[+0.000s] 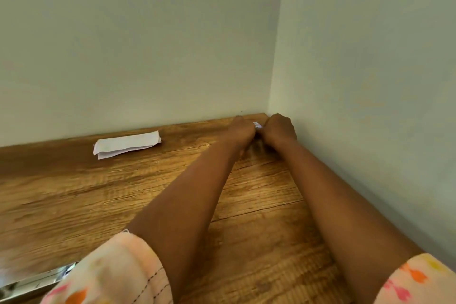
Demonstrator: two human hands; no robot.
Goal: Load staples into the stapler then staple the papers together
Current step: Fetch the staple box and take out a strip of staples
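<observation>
White folded papers (126, 143) lying flat on wood desk nr back wall, small pale item (257, 125) showing btwn hands, unclear what.

You are looking down on a wood-grain tabletop (74, 192) that runs into a corner where two pale walls meet. Take the folded white papers (126, 144) as your landmark: they lie flat on the wood close to the back wall, a loose stack with its edges out of line. To the right of the papers, in the far corner, your two forearms rest along the surface, and a small pale object (257, 125) sits there between your hands; it is too hidden to name, though it may be a stapler part. Toward you and left of the papers, a shiny metallic strip (37, 279) shows at the table's near edge.
</observation>
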